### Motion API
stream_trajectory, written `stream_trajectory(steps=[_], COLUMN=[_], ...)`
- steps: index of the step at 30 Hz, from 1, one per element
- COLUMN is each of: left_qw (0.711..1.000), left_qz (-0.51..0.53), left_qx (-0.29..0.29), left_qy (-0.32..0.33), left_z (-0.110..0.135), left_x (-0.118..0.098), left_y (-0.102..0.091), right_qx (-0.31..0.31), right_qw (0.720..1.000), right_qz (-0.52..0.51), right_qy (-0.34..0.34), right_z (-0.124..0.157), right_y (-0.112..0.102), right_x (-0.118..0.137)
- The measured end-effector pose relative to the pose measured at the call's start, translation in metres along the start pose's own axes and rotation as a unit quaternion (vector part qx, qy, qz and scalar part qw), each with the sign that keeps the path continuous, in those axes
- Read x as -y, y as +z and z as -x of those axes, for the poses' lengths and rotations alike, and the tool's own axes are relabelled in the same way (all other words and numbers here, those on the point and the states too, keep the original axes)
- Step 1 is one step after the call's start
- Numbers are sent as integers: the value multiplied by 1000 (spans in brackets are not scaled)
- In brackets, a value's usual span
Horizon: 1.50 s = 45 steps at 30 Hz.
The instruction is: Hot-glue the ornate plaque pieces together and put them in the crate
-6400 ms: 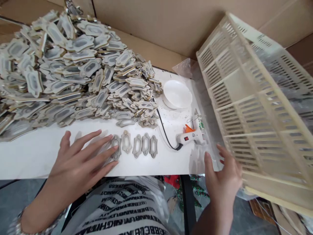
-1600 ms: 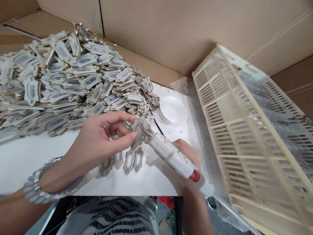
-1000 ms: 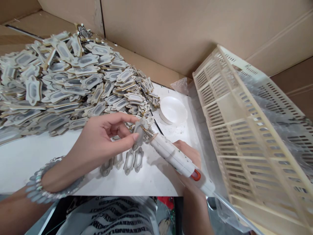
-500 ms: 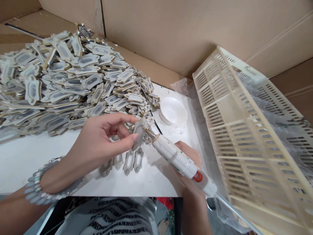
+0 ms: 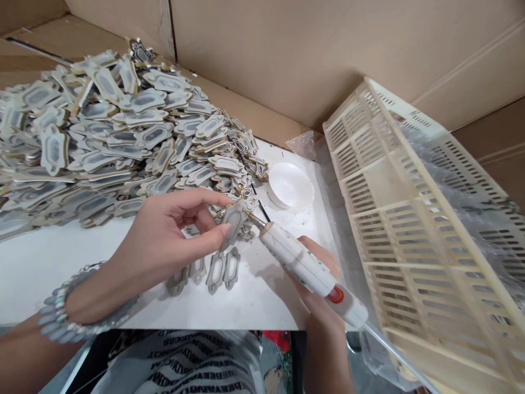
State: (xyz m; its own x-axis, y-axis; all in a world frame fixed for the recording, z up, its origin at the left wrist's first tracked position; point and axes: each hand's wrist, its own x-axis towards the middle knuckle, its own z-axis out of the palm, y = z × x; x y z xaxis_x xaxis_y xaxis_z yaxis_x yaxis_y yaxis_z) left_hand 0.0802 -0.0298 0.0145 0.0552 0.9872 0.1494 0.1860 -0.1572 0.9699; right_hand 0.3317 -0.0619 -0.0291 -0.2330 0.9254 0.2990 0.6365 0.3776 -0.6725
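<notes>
Two steady grips should serve best: left hand (image 5: 172,232) pinching the grey frame (image 5: 234,224), right hand (image 5: 322,253) clamped on the glue gun (image 5: 301,259), nozzle (image 5: 256,220) close to the frame's edge.

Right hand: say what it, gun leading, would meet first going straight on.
Led by the glue gun, the right hand would probably first meet the grey frame piece pinched in the left hand; whether the nozzle touches it is unclear.
</notes>
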Motion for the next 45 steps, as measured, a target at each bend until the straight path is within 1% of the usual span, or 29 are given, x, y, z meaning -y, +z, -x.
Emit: stream_trajectory(steps=[4,6,8,12,15,18,21,26,33,36,39,41,43,45], left_qw=[1000,1000,1000,998,997,997,996,993,991,990,991,992,993,991], left_qz=[6,10,12,7,6,0,-8,-33,-79,-71,-53,-40,-35,-42], left_qx=[-3,-9,-23,-56,-72,-82,-86,-104,-102,-105,-103,-88,-81,-88], left_qy=[-1,-1,-1,-9,-10,-2,13,33,43,56,67,75,81,90], left_z=[-1,-1,-2,-2,-2,-2,-1,4,7,8,8,8,8,7], left_x=[-1,-1,-1,0,0,-1,-1,2,7,5,4,5,7,9], left_y=[-1,-1,-1,-3,-4,-4,-3,-2,-3,-2,-2,-3,-4,-4], right_qx=[-53,-56,-32,35,66,74,67,68,72,77,69,59,48,34], right_qw=[998,998,998,997,994,993,994,995,995,995,993,992,992,993], right_qz=[-30,-41,-46,-55,-54,-51,-43,-37,-30,-38,-85,-113,-116,-111], right_qy=[3,4,-5,-48,-62,-74,-77,-64,-57,-46,-35,-17,0,10], right_z=[2,3,4,1,-1,-3,-4,-4,-2,-2,-2,-2,-2,-1], right_y=[2,0,-3,-7,-7,-5,-4,-3,-3,-2,-2,-1,1,2], right_x=[-4,-4,-3,0,1,2,3,4,4,5,7,9,9,8])
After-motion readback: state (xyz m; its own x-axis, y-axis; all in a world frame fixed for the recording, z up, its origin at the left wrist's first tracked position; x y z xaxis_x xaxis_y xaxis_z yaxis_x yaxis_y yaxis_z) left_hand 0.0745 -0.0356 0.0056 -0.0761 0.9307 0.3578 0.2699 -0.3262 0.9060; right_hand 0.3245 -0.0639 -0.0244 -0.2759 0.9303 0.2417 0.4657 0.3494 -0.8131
